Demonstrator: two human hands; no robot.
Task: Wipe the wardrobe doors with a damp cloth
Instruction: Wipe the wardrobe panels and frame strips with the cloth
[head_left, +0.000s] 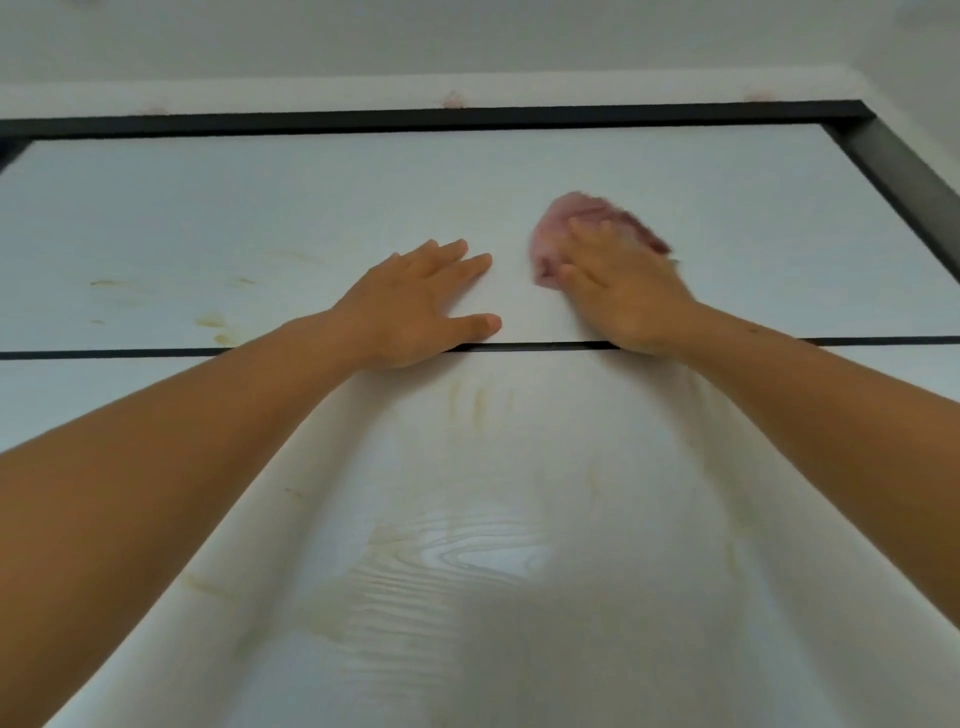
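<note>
The lower door panel fills most of the view, white with a faint wood grain, running from the wrists back under both bare forearms. Beyond it lies the upper door panel, the surface under all the fingers. A thin dark gap divides the two panels and passes beneath the heels of both hands. A black frame borders the upper panel well past the fingertips and down the side outward of the right hand's fingers, with a white strip just beyond it.

The left hand rests flat on the upper panel, its fingers straight and close together, the thumb spread wide toward the other hand, holding nothing. The right hand presses the pink cloth against the same panel. Its fingers lie flat on top of the cloth rather than curling round it. The cloth bunches out past the fingertips and beside the thumb, and it is blurred.

Yellowish stains mark the upper panel outward of the left hand's little finger, well apart from the cloth. Fainter streaks show on the lower panel between the wrists.
</note>
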